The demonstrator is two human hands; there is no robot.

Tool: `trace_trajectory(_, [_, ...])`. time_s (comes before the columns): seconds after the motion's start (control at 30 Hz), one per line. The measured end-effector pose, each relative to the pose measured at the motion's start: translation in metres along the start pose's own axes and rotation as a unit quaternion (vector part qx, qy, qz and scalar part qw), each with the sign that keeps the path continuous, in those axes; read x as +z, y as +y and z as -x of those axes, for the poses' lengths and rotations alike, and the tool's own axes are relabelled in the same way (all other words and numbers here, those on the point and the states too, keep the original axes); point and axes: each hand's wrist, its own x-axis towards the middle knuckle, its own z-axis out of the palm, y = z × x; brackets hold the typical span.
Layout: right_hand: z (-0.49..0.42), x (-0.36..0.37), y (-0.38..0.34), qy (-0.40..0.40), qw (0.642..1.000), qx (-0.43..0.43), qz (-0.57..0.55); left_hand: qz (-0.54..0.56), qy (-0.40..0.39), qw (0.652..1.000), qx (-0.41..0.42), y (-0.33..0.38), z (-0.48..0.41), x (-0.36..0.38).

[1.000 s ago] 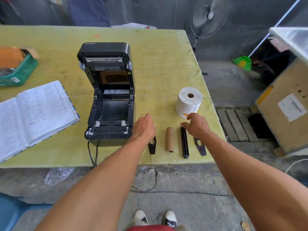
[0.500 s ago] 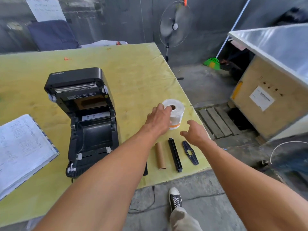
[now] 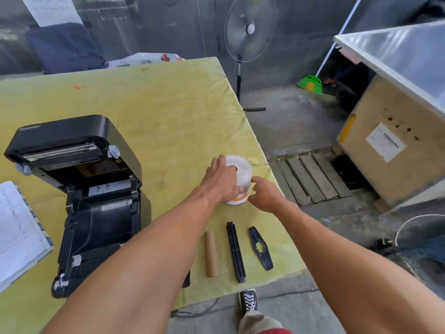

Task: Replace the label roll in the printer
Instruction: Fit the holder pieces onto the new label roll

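A white label roll (image 3: 242,169) stands on end near the right edge of the yellow table (image 3: 168,116). My left hand (image 3: 220,180) wraps its left side and grips it. My right hand (image 3: 265,194) touches the roll's lower right side with fingers apart. The black label printer (image 3: 79,189) sits to the left with its lid open and its roll bay bare. In front of the roll lie an empty cardboard core (image 3: 211,254), a black spindle bar (image 3: 235,251) and a black roll guide (image 3: 260,248).
An open ledger (image 3: 16,232) lies at the left edge of the table. A standing fan (image 3: 249,30), a green broom head (image 3: 309,84), a wooden crate (image 3: 397,141) and a floor pallet (image 3: 310,178) are to the right, beyond the table's edge. My shoe (image 3: 249,301) is below.
Both hands have moved forward from the parts at the table's front to the label roll. The left hand now grips it and the right hand has reached its side. The camera swung right.
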Motion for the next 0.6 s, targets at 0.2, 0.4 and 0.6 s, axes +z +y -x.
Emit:
trace_trajectory(0.2, [-0.005, -0.029, -0.023, -0.059, 0.978, -0.024, -0.2, 0.34, 0.048, 0.922, -0.18, -0.023, -0.001, -0.009])
trace_trajectory(0.4, [0.006, -0.03, -0.068, -0.023, 0.98, -0.121, -0.156, 0.667, 0.068, 0.707, -0.226, -0.056, 0.033, -0.005])
trace_trajectory(0.6, [0.035, -0.008, -0.096, 0.037, 0.979, -0.193, -0.052, 0.696, 0.103, 0.666, -0.248, -0.075, 0.064, -0.009])
